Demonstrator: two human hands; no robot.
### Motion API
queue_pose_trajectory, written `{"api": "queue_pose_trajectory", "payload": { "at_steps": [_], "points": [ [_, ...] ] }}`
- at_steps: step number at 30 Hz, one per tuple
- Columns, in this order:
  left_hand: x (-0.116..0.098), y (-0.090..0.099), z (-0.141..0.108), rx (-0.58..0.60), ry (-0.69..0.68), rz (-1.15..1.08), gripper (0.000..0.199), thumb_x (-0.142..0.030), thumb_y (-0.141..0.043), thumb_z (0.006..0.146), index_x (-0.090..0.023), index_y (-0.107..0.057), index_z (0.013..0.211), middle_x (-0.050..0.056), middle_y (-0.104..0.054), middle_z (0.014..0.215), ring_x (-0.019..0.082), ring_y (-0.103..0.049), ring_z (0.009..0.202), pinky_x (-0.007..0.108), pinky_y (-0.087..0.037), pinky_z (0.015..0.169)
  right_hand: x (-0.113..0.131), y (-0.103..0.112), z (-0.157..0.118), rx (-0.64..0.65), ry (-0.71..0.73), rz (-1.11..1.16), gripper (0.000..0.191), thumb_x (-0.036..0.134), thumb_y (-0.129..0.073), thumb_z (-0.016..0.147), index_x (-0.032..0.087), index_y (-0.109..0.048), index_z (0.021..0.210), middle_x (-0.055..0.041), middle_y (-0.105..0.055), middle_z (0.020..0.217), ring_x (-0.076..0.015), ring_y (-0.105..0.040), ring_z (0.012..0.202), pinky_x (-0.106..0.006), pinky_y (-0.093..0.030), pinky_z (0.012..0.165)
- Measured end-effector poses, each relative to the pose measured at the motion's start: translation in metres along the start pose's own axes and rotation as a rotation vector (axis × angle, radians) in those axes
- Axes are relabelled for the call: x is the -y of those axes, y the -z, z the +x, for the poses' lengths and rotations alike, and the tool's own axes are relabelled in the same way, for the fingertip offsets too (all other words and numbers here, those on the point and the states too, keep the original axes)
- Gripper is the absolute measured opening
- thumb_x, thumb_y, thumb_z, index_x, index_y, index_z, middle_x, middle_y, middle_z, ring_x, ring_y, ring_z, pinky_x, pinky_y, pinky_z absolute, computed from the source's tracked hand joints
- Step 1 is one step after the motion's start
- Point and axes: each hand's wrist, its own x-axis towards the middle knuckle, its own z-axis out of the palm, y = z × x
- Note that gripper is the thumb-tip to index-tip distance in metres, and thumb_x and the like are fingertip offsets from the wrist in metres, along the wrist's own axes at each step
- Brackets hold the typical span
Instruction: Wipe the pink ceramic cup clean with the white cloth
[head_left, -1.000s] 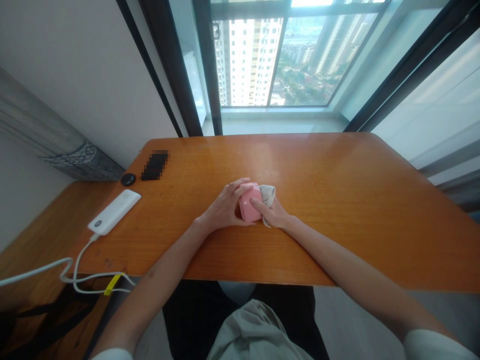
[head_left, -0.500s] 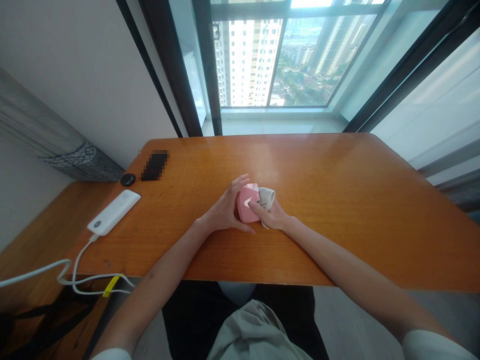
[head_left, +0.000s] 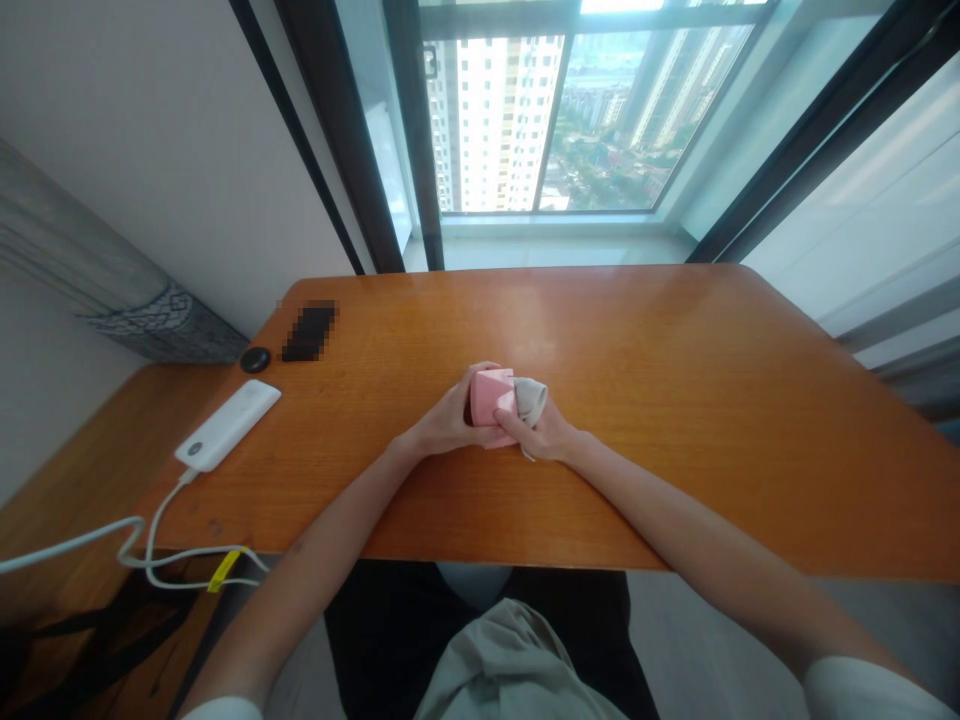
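Plainly, from my remote seat, the pink box sits between both palms above the table — left hand cupped round its left side, right hand clasping its right with a pale cloth; long axis unclear.

A: Upper garment?

B: Shirt, pale grey-green, plain, creased and bunched at the front.

A: Sleeves?

B: Left sleeve, only a sliver in frame. Right sleeve, more cloth showing, hem curved. Both light, almost white.

A: Below the hems?

B: Left forearm, right forearm: bare. Left hand, right hand: likewise.

A: Legs?

B: Legwear, black, detail lost in shadow; length unclear.
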Motion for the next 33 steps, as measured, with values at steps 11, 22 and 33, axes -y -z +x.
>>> {"api": "queue_pose_trajectory", "payload": {
  "at_steps": [11, 22, 33],
  "points": [
    [-0.008, 0.007, 0.003, -0.063, -0.340, 0.402, 0.120, -0.056, -0.104, 0.069, -0.034, -0.039, 0.167, 0.018, -0.052, 0.165, 0.043, -0.053, 0.155, 0.066, -0.046, 0.129, -0.003, -0.001, 0.001, -0.077, -0.078, 0.104, 0.047, 0.069, -0.059, 0.105, 0.023, -0.066, 0.099, -0.0034, -0.068, 0.085, -0.0216, -0.062, 0.076, -0.037, -0.055, 0.073],
    [0.009, 0.004, -0.002, -0.001, -0.040, 0.003, 0.115, -0.067, -0.090, 0.083, -0.026, -0.030, 0.173, 0.020, -0.053, 0.165, 0.041, -0.061, 0.146, 0.058, -0.050, 0.124, 0.003, 0.001, 0.000, 0.030, -0.006, -0.016, 0.049, 0.056, -0.058, 0.106, 0.026, -0.049, 0.069, 0.0042, -0.046, 0.058, -0.0140, -0.040, 0.055, -0.032, -0.036, 0.057],
    [-0.007, 0.004, 0.003, -0.093, -0.288, 0.335, 0.116, -0.056, -0.105, 0.065, -0.029, -0.048, 0.162, 0.019, -0.054, 0.162, 0.044, -0.057, 0.151, 0.063, -0.048, 0.128, -0.003, -0.001, 0.001, -0.086, -0.089, 0.094, 0.051, 0.072, -0.054, 0.106, 0.023, -0.067, 0.098, -0.0039, -0.068, 0.082, -0.0219, -0.062, 0.074, -0.038, -0.053, 0.071]
  ]
}}
